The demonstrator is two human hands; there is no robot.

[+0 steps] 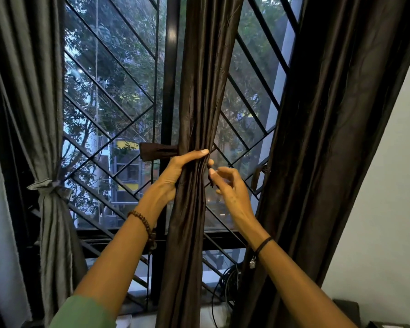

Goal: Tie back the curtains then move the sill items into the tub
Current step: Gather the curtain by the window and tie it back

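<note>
Head view has the left hand [175,171] gripping the bunched curtain [194,91] mid-window and the right hand [232,190] loose-fingered, empty, just beside it, so the bunch should probably be held tight while the tie [156,151] is drawn round.

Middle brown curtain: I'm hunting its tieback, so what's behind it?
A brown tieback strap pokes out left, window grille beyond. Its other end is hidden by the curtain.
</note>
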